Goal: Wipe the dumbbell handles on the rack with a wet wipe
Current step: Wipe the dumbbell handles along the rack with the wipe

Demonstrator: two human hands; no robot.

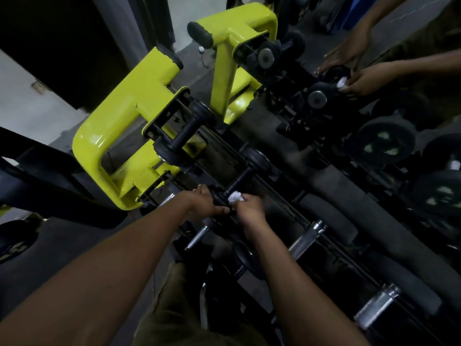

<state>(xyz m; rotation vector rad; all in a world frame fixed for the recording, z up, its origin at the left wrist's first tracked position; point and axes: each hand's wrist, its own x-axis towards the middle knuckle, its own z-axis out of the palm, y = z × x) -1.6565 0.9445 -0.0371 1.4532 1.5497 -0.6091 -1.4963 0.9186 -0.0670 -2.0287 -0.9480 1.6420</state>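
1. Two bare forearms reach forward and down from the bottom edge to a small black dumbbell (pixel 235 187) lying on the black metal dumbbell rack (pixel 279 196).
2. The left hand (pixel 205 202) curls its grip round the near black weight head of that dumbbell, thumb along the underside.
3. The right hand (pixel 249 208) pinches a crumpled white wet wipe (pixel 235 196) in closed fingers and holds it against the near end of the thin dark handle, just where the handle meets the head.
4. The dumbbell lies diagonally, its far round head up and to the right of the hands.
5. A second black dumbbell (pixel 183 137) with a thick handle rests farther along the rack, beside the bright yellow-green painted steel frame (pixel 119 126) of the rack's end.
6. Chrome-collared dumbbell handles (pixel 308 237) lie on the rack to the right of the hands, nearer the bottom edge.
7. A long grey padded bar (pixel 349 193) runs diagonally along the rack's middle.
8. Upper right, a mirror-like surface shows the same scene repeated: two hands (pixel 359 79) on a black dumbbell with a bit of white wipe, and round black weight heads (pixel 384 141) below them.
9. Grey floor (pixel 37 111) shows at left.
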